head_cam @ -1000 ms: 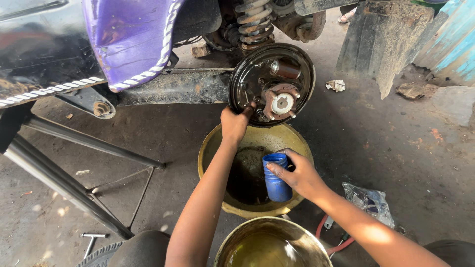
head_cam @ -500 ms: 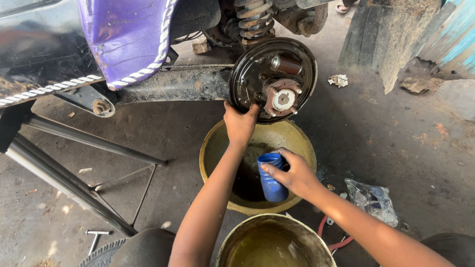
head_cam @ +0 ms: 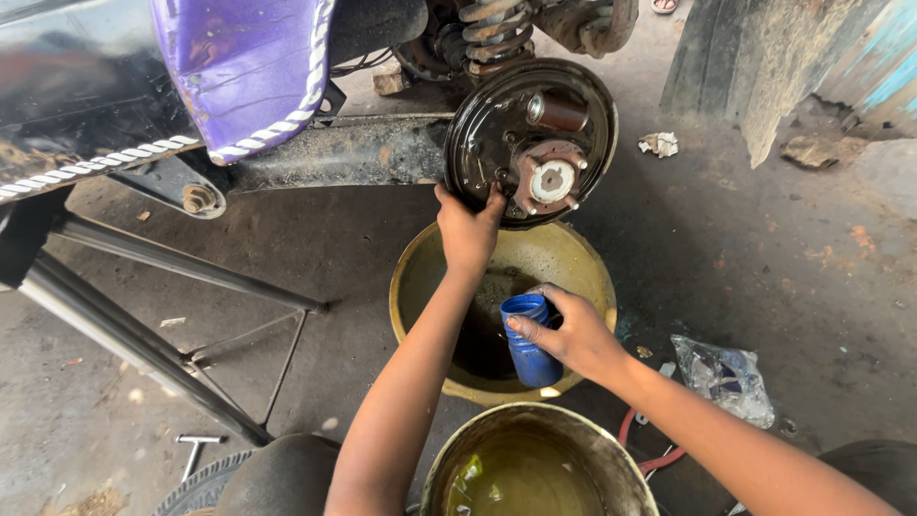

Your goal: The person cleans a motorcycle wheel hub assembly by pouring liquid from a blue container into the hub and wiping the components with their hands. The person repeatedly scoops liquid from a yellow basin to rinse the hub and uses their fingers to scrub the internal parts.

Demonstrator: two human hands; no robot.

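Observation:
My left hand (head_cam: 467, 227) reaches up and grips the lower rim of a round black brake backing plate (head_cam: 497, 115) with a rusty hub (head_cam: 551, 180) at its middle. My right hand (head_cam: 571, 333) holds a blue plastic cup (head_cam: 528, 339) upright above a yellow basin (head_cam: 420, 277) with dark liquid at the bottom. A second, metal basin (head_cam: 535, 468) of yellowish liquid sits closer to me, under my forearms.
A purple vehicle body panel (head_cam: 239, 67) with white trim hangs at upper left, above dark metal frame bars (head_cam: 172, 258). A coil spring (head_cam: 492, 33) shows above the plate. A crumpled plastic bag (head_cam: 726, 377) and a red tool handle (head_cam: 659, 463) lie on the concrete at right.
My left hand has stayed on the plate's lower rim. My right hand with the blue cup has shifted slightly lower over the yellow basin, and my view has moved a little.

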